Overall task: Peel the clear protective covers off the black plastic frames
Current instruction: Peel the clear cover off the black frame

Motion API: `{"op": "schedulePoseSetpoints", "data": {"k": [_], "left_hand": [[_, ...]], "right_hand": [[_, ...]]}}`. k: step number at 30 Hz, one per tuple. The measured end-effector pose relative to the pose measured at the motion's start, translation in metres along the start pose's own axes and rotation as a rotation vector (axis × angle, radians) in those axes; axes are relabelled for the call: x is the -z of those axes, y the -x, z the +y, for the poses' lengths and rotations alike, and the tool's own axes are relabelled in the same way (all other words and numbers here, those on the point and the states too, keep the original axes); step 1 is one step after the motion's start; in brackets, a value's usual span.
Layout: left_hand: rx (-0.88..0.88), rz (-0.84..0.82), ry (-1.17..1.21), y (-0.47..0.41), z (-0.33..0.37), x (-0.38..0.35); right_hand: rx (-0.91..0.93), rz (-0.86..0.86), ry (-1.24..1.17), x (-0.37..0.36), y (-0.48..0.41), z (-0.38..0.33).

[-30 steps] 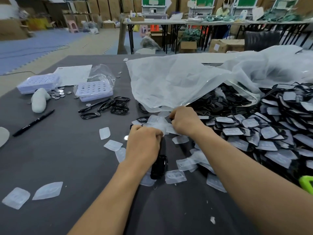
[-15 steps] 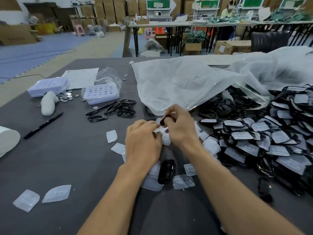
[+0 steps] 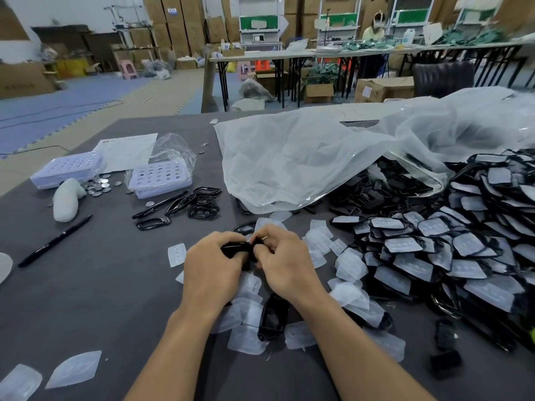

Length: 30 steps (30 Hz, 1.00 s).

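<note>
Gripped at centre between left hand [image 3: 212,264] and right hand [image 3: 285,261], pile [image 3: 434,250] at 3 o'clock: frame [image 3: 236,248] light, stiff, probably slick; covers [image 3: 176,254] thin, floppy, likely best pinched at a corner.

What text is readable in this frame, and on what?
Nothing legible.
White paper sheet: print too small to read.
Black pen at left: white marking, blurred.
Stacked cardboard boxes: blue labels, blurred.
Cardboard box on the floor: white label, blurred.
</note>
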State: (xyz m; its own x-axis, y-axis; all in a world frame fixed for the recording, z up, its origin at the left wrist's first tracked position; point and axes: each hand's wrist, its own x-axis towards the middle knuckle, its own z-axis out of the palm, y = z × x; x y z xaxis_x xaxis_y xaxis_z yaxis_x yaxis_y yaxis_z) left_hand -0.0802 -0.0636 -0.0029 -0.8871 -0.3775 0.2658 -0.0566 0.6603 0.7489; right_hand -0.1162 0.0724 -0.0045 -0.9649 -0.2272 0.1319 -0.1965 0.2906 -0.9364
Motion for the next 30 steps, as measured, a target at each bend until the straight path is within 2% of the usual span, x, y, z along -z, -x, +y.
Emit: {"op": "schedulePoseSetpoints", "data": {"k": [6, 9, 13, 16, 20, 24, 27, 30], "left_hand": [[0.195, -0.007, 0.449, -0.004, 0.006, 0.001], [0.199, 0.002, 0.507, -0.004, 0.008, 0.001], [0.180, 0.055, 0.380, -0.003, 0.004, 0.000], [0.100, 0.089, 0.151, 0.000, 0.004, -0.003], [0.008, -0.016, -0.014, 0.003, 0.002, -0.009], [0.056, -0.013, -0.113, 0.001, -0.001, -0.007], [0.073, 0.026, -0.071, 0.002, -0.002, -0.004], [0.138, 0.046, -0.021, 0.002, -0.004, 0.002]], "right_hand": [[-0.046, 0.002, -0.090, 0.003, -0.001, -0.004], [-0.009, -0.016, -0.045, 0.003, -0.001, -0.002], [0.024, -0.007, 0.006, 0.003, 0.001, -0.001], [0.065, 0.182, 0.019, 0.007, -0.003, -0.003], [0.077, 0.468, 0.067, 0.034, -0.020, -0.003], [0.065, 0.499, 0.094, 0.043, -0.024, 0.000], [0.022, 0.434, 0.297, 0.050, -0.039, -0.008], [-0.210, 0.273, 0.801, 0.064, -0.069, -0.013]]}}
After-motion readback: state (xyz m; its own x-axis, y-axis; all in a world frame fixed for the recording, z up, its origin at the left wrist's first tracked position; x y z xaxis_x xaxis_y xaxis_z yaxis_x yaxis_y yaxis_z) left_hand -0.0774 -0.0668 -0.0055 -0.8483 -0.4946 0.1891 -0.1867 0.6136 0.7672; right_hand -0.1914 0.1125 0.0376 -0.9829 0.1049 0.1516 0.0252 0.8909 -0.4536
